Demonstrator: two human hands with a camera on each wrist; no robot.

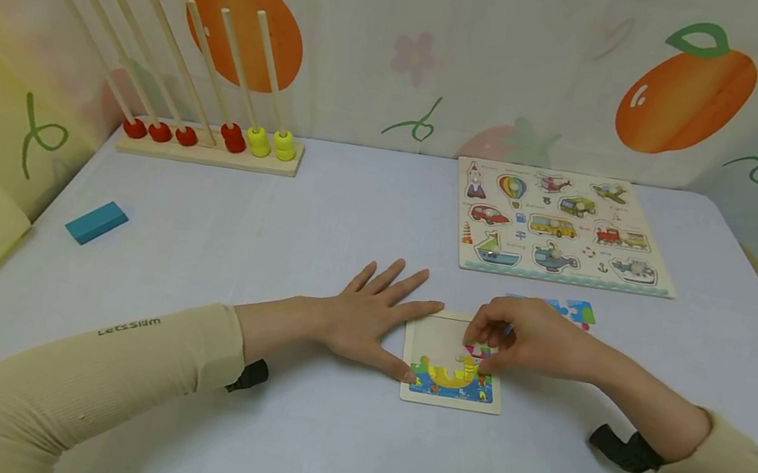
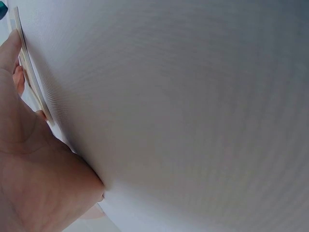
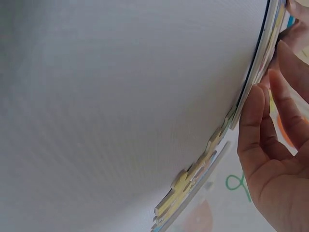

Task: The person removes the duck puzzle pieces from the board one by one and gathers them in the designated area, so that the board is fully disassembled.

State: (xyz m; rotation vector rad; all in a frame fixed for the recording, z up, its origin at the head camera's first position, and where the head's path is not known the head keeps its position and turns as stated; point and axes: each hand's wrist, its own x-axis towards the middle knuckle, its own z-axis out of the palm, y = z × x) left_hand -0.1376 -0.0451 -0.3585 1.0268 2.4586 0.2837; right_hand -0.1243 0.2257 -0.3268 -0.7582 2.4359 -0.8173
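Note:
A small jigsaw puzzle in a pale wooden tray [image 1: 449, 404] lies on the table, its lower part filled with blue and yellow pieces. My left hand [image 1: 358, 322] lies flat with fingers spread, thumb and index fingertip on the tray's left side. Over the tray's right side, my right hand [image 1: 536, 336] bends its fingers and thumb around a small pink and white puzzle piece [image 1: 478, 351]. The right wrist view shows the right hand's fingertips [image 3: 253, 99] right at the tray's edge. Loose blue and green puzzle pieces [image 1: 577, 310] lie behind the right hand, partly hidden by it.
Behind them lies a large vehicle puzzle board [image 1: 570, 230]. A wooden peg rack [image 1: 211, 154] with red and yellow beads stands at the back left. Nearer the left edge is a blue block [image 1: 96, 222]. A fruit-patterned cloth [image 1: 354, 29] hangs behind the table.

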